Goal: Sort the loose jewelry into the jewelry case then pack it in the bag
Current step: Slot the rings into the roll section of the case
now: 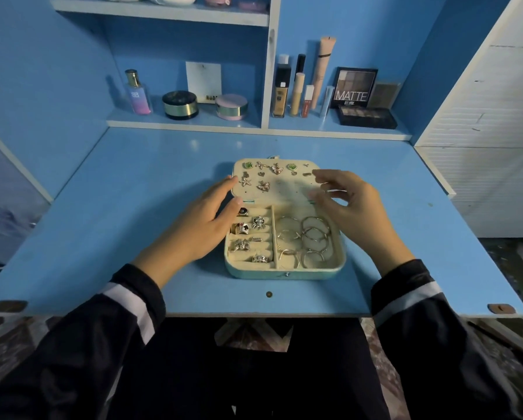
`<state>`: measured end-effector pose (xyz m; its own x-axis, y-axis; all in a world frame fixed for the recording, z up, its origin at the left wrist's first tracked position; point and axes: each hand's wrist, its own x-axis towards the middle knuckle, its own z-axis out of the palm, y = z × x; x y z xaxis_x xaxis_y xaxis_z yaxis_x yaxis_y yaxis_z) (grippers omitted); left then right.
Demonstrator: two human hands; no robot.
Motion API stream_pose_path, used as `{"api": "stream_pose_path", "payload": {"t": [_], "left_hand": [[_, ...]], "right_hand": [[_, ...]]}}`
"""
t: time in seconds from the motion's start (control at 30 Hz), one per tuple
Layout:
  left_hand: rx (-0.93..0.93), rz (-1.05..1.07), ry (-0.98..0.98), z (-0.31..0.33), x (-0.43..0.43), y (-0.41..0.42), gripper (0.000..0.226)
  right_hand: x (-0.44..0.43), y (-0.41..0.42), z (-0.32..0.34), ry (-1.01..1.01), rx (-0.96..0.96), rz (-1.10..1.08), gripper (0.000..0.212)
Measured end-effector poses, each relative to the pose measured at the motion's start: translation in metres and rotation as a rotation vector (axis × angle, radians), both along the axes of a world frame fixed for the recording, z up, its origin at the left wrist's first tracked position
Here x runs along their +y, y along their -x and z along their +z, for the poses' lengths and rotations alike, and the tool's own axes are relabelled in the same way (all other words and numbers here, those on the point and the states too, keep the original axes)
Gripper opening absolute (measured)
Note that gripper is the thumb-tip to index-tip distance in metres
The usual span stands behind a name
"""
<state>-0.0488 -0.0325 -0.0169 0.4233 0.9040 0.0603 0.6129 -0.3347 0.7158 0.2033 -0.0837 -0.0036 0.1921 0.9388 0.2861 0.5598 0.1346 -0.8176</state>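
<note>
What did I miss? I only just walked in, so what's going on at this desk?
A person works over an open pale, teal-sided jewelry case on the blue desk. The left hand touches the case's left edge; the right hand hovers over its right side, holding nothing visible. Silver rings sit in the left slots, thin metal hoops in the right compartment, small earrings on the lid panel. No bag is in view.

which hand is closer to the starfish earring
Left. The left hand is at the edge of the lid beside the starfish earring; the right hand is at the lid's opposite side.
</note>
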Motion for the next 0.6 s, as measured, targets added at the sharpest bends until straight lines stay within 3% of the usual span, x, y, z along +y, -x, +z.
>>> {"api": "stream_pose_path", "payload": {"t": [0.2, 0.6], "left_hand": [[0.040, 0.017, 0.046, 0.005, 0.026, -0.011, 0.056], [0.110, 0.024, 0.070, -0.002, 0.062, -0.017, 0.054]], "right_hand": [[0.015, -0.012, -0.006, 0.140, -0.109, -0.034, 0.057], [0.035, -0.033, -0.006, 0.251, -0.246, 0.111, 0.076]]}}
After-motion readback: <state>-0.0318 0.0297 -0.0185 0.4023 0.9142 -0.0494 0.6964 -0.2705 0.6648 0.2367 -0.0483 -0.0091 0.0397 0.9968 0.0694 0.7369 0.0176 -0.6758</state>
